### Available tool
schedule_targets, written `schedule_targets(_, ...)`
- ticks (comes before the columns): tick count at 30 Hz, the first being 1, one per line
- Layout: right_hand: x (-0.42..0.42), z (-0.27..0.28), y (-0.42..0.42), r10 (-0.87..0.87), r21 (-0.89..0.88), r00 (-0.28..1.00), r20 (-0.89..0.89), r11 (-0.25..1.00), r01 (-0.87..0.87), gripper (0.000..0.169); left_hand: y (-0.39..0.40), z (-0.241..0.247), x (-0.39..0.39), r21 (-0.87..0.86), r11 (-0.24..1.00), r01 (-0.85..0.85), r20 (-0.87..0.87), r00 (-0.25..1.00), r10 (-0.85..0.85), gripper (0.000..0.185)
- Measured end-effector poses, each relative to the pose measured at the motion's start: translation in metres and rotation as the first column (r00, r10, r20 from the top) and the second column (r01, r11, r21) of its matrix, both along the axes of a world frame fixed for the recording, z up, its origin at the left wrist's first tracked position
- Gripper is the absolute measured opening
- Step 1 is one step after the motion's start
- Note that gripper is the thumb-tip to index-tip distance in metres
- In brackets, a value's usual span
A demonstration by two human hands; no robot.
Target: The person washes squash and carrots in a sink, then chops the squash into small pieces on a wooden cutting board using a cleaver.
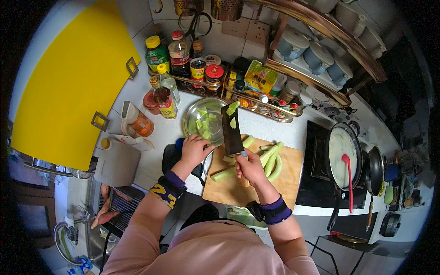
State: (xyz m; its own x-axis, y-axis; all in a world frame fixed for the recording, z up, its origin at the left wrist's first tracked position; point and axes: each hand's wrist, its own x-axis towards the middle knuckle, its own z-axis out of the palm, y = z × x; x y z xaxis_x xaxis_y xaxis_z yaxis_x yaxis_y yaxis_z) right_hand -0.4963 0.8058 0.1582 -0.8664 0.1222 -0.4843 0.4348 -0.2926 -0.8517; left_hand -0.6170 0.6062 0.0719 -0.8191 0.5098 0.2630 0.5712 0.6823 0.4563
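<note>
My right hand (248,167) grips the wooden handle of a cleaver (231,132). Its dark blade points away from me, the tip beside the rim of a metal bowl (188,121). Two pale green vegetable pieces (233,108) cling to the blade. Cut green chunks (205,123) lie inside the bowl. At the bowl's near rim is my left hand (195,150), fingers curved; whether it grips the rim is unclear. Long peeled green vegetable strips (273,160) lie on a wooden cutting board (287,182), partly hidden by my right hand.
Sauce bottles (179,55) and jars fill a rack along the wall. A jug (137,120) and a white canister (118,161) stand left. On the right, a pan (343,151) with a red spatula (348,178) sits on the black cooktop (314,192). A yellow cabinet door (72,92) juts in at left.
</note>
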Motion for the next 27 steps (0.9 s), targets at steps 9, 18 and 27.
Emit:
schedule_targets(9,-0.013,0.005,-0.019,0.161,0.197,0.986,-0.03,0.968,-0.152,0.031,-0.057,0.006,0.007,-0.158,0.987,0.042,-0.252,0.964,-0.081,0.022)
schedule_targets(18,-0.011,0.0,-0.043,0.223,0.123,0.975,0.013,0.967,-0.223,0.037,-0.034,0.06,-0.013,0.282,0.958,-0.041,-0.191,0.977,0.098,0.021)
schedule_targets(27,0.022,0.015,-0.028,0.104,0.069,0.994,-0.03,0.992,-0.102,0.035,-0.03,0.026,-0.032,0.207,0.965,-0.163,-0.016,0.985,0.17,0.018)
